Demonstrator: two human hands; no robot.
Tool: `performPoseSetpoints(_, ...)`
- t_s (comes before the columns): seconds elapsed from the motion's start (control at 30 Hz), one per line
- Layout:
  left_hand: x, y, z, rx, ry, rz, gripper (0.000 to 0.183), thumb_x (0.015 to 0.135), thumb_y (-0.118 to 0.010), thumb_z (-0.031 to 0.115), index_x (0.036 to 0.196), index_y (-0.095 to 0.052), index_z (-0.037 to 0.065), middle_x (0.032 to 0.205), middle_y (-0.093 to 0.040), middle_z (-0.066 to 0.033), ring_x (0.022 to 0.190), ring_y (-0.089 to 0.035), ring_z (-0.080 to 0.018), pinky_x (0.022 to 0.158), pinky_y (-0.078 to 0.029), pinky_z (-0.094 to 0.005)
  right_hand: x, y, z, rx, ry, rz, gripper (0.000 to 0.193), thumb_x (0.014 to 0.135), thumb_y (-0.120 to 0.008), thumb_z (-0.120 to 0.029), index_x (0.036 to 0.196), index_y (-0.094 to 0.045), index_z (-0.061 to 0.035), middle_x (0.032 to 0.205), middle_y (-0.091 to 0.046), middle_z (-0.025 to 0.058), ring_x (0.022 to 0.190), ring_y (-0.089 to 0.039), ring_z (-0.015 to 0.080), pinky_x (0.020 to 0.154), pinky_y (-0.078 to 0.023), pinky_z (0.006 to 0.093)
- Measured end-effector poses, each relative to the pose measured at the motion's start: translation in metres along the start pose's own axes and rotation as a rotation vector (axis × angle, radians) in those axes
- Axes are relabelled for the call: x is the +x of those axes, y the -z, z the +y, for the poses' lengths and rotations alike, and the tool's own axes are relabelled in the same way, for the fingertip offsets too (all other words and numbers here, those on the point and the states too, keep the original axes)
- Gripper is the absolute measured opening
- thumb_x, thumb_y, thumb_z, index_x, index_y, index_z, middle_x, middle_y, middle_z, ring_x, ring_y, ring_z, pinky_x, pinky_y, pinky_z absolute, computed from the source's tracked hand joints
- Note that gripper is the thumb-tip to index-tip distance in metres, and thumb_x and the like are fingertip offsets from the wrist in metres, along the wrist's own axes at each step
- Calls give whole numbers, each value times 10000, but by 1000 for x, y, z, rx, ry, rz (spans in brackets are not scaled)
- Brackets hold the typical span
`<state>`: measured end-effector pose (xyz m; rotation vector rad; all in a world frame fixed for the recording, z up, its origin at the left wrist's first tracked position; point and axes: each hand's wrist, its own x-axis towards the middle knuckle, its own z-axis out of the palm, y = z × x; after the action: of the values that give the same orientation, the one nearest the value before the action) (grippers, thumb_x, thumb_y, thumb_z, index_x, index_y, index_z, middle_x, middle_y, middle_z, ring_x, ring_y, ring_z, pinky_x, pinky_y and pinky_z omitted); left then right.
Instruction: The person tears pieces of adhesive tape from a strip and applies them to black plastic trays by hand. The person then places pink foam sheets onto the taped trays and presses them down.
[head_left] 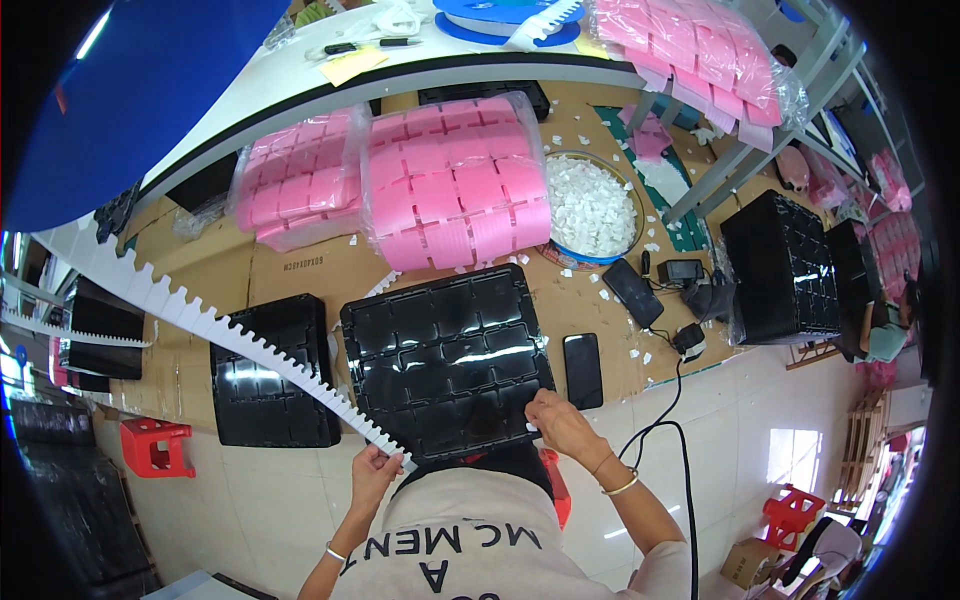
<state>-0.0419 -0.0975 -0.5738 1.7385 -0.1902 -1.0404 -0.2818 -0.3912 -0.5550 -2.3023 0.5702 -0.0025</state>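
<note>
My left hand [372, 478] pinches the end of a long white toothed strip [235, 338], which runs up to the far left, by a big blue disc [130, 90]. A black plastic tray [440, 350] with several shallow compartments lies in front of me, its near edge close to my body. Over the tray's near right corner is my right hand [562, 422], fingers closed together. A small white piece [531, 427] shows at its fingertips, partly hidden. The strip's end crosses the tray's near left corner.
Another black tray [270, 375] lies left. Bagged pink foam sheets [455, 185] and a round tub of white bits [592, 208] stand behind. A black phone [583, 370], a second phone [632, 293] and cables [684, 430] lie right, near stacked black trays [780, 270].
</note>
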Motion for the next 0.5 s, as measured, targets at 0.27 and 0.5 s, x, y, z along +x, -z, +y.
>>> performPoseSetpoints(0.27,4,0,-7,23,-4,19,93,887,-703,27,952,-646,-6,761,-676,-42,611,-620,-77,506,-425,-205,15,-8,11,-102,70,80,90,774,-585,68,845,-592,13,894,-542,180,908,-583,363,799,-497,442)
performPoseSetpoints(0.5,12,-1,-14,50,29,32,94,883,-702,25,955,-647,1,767,-679,-42,609,-621,-77,522,-448,-202,18,-9,20,-124,97,69,115,787,-636,10,897,-603,-3,939,-548,166,927,-589,355,816,-512,441)
